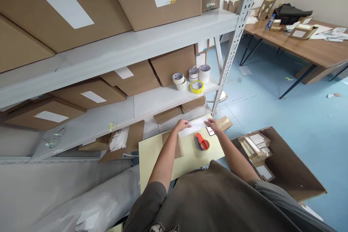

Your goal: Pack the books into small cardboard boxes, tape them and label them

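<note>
A white sheet of paper (196, 126) is stretched between my two hands at the far edge of the pale yellow table (157, 165). My left hand (183, 125) pinches its left end, and its right end is between the fingers of my right hand (211, 123). Just below the paper lies an orange and blue tape dispenser (202, 142), touched by neither hand. A flat brown cardboard piece (178, 149) rests on the table, partly behind my left forearm. By my right hand is a flat white item with a red mark (210, 131), partly covered.
Shelves with cardboard boxes (174, 63) rise beyond the table. White tape rolls (204, 73) and a yellow tape roll (197, 87) sit on the middle shelf. At right, a large open carton (296, 163) holds several small packages. A shelf post (231, 43) stands near the table's far right corner.
</note>
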Demonstrator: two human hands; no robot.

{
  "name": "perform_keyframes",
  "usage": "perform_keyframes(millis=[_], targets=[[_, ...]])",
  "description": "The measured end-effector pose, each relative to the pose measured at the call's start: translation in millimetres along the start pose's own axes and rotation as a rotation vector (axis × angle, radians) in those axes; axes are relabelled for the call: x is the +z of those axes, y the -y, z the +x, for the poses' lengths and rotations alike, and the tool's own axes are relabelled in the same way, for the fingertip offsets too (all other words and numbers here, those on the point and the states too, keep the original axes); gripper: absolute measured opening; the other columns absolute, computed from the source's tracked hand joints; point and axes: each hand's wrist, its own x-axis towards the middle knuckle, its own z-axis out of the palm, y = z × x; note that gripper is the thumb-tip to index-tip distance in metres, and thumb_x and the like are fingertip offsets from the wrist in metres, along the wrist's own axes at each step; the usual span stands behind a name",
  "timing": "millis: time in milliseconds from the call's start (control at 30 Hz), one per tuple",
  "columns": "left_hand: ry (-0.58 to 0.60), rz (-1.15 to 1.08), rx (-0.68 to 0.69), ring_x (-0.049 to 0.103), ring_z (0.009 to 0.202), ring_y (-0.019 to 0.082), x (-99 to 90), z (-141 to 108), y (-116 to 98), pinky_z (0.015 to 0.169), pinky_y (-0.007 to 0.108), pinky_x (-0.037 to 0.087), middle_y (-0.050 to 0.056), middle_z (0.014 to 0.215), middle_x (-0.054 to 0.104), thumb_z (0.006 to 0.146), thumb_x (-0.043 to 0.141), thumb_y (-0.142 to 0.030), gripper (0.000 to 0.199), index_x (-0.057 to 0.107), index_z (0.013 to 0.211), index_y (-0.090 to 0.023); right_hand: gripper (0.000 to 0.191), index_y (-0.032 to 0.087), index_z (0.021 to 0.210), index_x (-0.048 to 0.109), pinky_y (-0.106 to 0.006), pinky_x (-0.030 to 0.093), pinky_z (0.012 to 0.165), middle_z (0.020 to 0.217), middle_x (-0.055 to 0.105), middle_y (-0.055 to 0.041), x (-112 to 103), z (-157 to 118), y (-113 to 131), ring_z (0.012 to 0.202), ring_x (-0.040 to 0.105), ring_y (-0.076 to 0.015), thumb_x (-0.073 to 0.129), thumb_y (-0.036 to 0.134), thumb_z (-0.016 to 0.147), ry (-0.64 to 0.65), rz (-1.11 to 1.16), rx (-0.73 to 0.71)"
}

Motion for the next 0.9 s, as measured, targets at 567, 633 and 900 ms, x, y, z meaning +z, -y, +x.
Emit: perform_keyframes(millis=[567,633,900], targets=[[-0.285,-0.12,0.025,0.067,0.127,0.033,19.1,15,7,0.106,0.04,0.05,0.016,0.133,0.075,0.068,0.092,-0.043,0.057,0.081,0.118,-0.018,0.045,0.021,0.079,0.066,-0.032,0.057,0.073,0.076,0.068,0.0003,-12,-22,18,0.073,0.064,-0.0177,0.091,0.054,0.06,0.012,0.128,-0.002],[-0.349,-0.154,0.056,0.066,0.13,0.032,23.9,6,5,0.109,0.04,0.049,0.016,0.135,0.074,0.078,0.086,-0.048,0.054,0.079,0.122,-0.017,0.036,0.021,0.082,0.069,-0.03,0.057,0.074,0.079,0.069,0.0005,3,-22,28,0.075,0.064,-0.0173,0.088,0.046,0.064,0.071,0.114,-0.015],[-0.262,-0.297,0.054,0.072,0.098,0.029,14.4,-92,32,0.083,0.034,0.056,0.009,0.098,0.081,0.08,0.081,-0.063,0.055,0.082,0.104,-0.013,0.035,0.021,0.1,0.079,-0.034,0.055,0.077,0.089,0.076,-0.0024,82,-13,52,0.082,0.066,-0.0214,0.075,0.033,0.067,0.36,-0.154,-0.124]])
